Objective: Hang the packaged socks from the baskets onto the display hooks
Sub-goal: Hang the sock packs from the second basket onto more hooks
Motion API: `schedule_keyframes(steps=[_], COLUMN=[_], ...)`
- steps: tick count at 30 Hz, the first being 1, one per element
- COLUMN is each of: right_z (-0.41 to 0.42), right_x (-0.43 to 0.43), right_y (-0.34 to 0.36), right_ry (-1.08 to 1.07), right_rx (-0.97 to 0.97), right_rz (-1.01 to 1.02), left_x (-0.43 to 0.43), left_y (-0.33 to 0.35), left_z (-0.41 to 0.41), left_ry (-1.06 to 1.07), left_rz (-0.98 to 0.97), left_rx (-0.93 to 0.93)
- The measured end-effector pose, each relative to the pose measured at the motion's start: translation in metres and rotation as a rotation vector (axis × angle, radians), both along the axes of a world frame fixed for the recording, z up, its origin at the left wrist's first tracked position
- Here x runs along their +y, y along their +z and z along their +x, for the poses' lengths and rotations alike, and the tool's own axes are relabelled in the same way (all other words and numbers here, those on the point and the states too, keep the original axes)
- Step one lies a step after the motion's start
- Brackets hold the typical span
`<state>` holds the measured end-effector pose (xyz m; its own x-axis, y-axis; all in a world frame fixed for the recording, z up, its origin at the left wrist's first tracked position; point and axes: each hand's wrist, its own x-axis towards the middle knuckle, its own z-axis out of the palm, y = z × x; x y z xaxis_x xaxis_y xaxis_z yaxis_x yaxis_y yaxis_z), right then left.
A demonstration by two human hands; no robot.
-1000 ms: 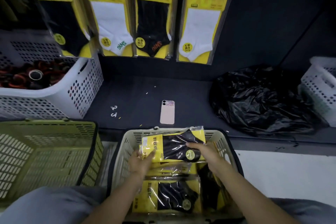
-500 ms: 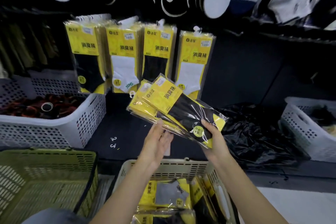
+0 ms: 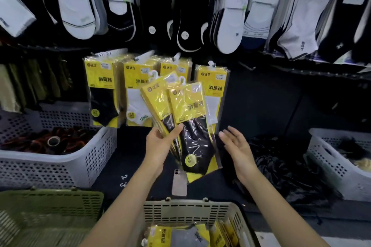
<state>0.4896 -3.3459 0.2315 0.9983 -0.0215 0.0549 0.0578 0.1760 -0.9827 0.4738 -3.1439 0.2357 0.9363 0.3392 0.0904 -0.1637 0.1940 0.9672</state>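
Socks (image 3: 193,142), left fingers (image 3: 175,130) gripping (right hand (image 3: 235,146) apart)

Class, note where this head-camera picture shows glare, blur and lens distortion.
Head view: glare streaks the clear wrap of the sock packs in the left hand; head view, upper right: the hanging socks smear with blur; head view, edges: the wide lens tilts the left white basket.
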Motion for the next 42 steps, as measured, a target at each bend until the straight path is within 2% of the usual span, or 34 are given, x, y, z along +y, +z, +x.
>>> schedule_keyframes(steps=[4, 8, 14, 18, 25, 42], right_z=[0.014, 0.025, 0.035, 0.047, 0.087, 0.162], right_x=[0.010, 0.017, 0.016, 0.003, -0.008, 0.030], right_y=[0.033, 0.047, 0.049, 0.049, 0.065, 0.060], right_ry=[0.053, 0.012, 0.017, -0.092, -0.200, -0.189], right_rx=[-0.117, -0.124, -0.115, -0.076, -0.120, -0.148], right_rz=[-0.098, -0.065, -0.002, 0.044, 0.012, -0.028], left_x=[-0.005, -0.012, -0.012, 0.001, 0.032, 0.039], left_y=[0.014, 0.024, 0.031, 0.031, 0.040, 0.048], left_z=[0.005, 0.009, 0.018, 0.028, 0.050, 0.069], left_ry=[-0.060, -0.102, -0.051, 0.069, 0.172, 0.206], left_rz=[0.150, 0.151, 0.185, 0.224, 0.209, 0.162], left_rx=[-0.020, -0.040, -0.046, -0.036, -0.049, -0.033])
